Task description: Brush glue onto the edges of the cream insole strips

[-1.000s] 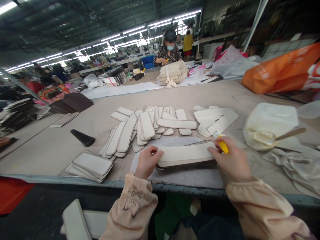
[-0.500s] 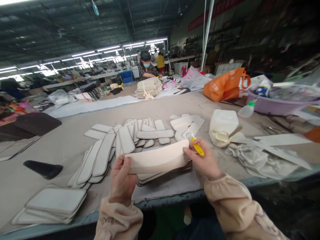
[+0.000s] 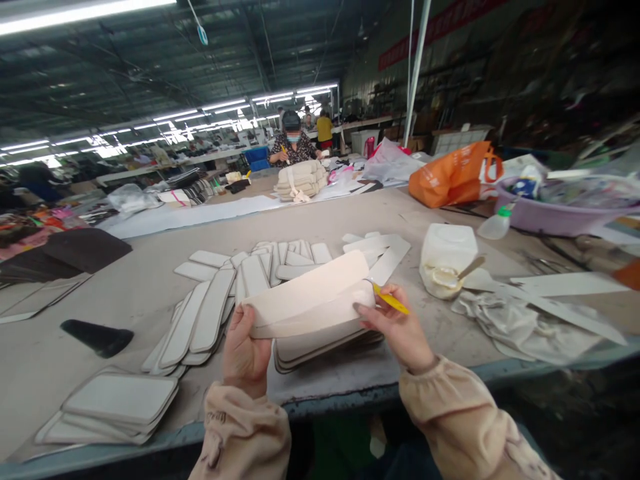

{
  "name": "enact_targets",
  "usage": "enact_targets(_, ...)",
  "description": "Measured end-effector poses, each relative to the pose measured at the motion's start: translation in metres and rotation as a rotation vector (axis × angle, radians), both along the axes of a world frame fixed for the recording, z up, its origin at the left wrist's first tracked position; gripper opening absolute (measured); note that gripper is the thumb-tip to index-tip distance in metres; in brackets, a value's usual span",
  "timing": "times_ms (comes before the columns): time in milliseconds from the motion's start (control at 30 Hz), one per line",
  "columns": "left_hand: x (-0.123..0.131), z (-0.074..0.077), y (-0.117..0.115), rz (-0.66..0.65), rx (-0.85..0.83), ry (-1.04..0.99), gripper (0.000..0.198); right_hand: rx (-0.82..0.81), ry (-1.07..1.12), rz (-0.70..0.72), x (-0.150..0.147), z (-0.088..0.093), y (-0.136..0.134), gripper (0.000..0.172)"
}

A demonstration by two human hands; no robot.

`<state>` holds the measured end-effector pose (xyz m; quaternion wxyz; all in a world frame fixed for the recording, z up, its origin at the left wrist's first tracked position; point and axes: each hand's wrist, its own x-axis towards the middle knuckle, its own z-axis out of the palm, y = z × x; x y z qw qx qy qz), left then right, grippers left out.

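Observation:
Both my hands hold a long cream padded strip [image 3: 313, 300] lifted above a short stack of like strips [image 3: 325, 347] at the table's near edge. My left hand [image 3: 245, 350] grips the strip's left end, fingers closed round it. My right hand [image 3: 397, 327] pinches the right end and also holds a yellow-handled brush [image 3: 390, 301]. The lifted strip bows and shows two layers parting along its upper edge.
Several finished strips [image 3: 250, 280] lie fanned across the table's middle, with a flat pile [image 3: 113, 403] at the near left. A white glue tub with a stick [image 3: 445, 257] and crumpled rags [image 3: 510, 320] sit right. A dark wedge [image 3: 97, 337] lies left. A person works at the far end.
The top strip has come up off the stack, held at both ends, and its layers have spread apart. My view swung to the right.

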<state>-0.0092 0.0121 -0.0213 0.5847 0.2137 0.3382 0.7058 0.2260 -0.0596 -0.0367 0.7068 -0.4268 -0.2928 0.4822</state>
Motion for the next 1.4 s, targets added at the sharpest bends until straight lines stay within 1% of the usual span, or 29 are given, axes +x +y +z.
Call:
enact_targets(67,-0.003,0.001,0.001,-0.016,-0.048,0.000,0.006,-0.032,0.101,0.049,0.002,0.005,-0.002,0.050)
enact_targets(100,-0.004,0.002,0.001,-0.028,-0.064,0.001,0.007,-0.039,0.147,0.059,0.003,0.008,-0.003,0.047)
enact_targets(200,-0.004,0.004,0.001,-0.063,-0.094,0.008,0.014,-0.067,0.196,0.041,0.007,0.013,-0.003,0.044)
enact_targets(300,-0.002,0.002,-0.001,-0.093,-0.133,0.032,0.014,-0.115,0.152,-0.031,0.007,0.012,0.002,0.046)
enact_targets(367,0.000,0.000,-0.001,-0.118,-0.129,0.071,0.013,-0.128,0.122,-0.085,0.006,0.010,0.006,0.048)
enact_targets(500,0.002,-0.005,-0.001,-0.154,-0.082,0.140,0.019,-0.020,0.040,-0.240,0.005,0.003,0.013,0.046)
enact_targets(567,0.004,-0.005,-0.002,-0.152,-0.069,0.145,0.018,0.025,0.011,-0.279,0.005,0.000,0.014,0.043)
enact_targets(667,0.014,-0.003,-0.006,-0.100,-0.114,0.071,0.014,0.058,-0.036,-0.305,0.005,-0.002,0.015,0.039)
enact_targets(767,0.030,0.001,-0.014,-0.081,-0.214,-0.088,0.019,0.081,-0.093,-0.341,0.004,-0.002,0.015,0.037)
enact_targets(833,0.041,0.002,-0.019,-0.113,-0.260,-0.149,0.025,0.105,-0.107,-0.338,0.003,0.000,0.015,0.037)
enact_targets(900,0.049,0.001,-0.022,-0.124,-0.298,-0.166,0.030,0.128,-0.086,-0.276,0.000,0.001,0.015,0.039)
enact_targets(967,0.052,0.001,-0.022,-0.106,-0.318,-0.186,0.034,0.141,-0.064,-0.193,-0.003,0.002,0.014,0.041)
enact_targets(1033,0.052,0.001,-0.020,-0.086,-0.305,-0.223,0.037,0.155,-0.079,-0.169,-0.007,0.002,0.013,0.042)
enact_targets(1100,0.050,0.003,-0.019,-0.064,-0.272,-0.258,0.039,0.162,-0.126,-0.195,-0.010,0.001,0.012,0.042)
enact_targets(1300,0.050,0.009,-0.021,-0.039,-0.205,-0.259,0.041,0.008,-0.204,-0.289,-0.020,-0.007,0.014,0.039)
enact_targets(1400,0.053,0.009,-0.024,-0.025,-0.160,-0.251,0.038,0.019,-0.202,-0.353,-0.025,-0.009,0.015,0.040)
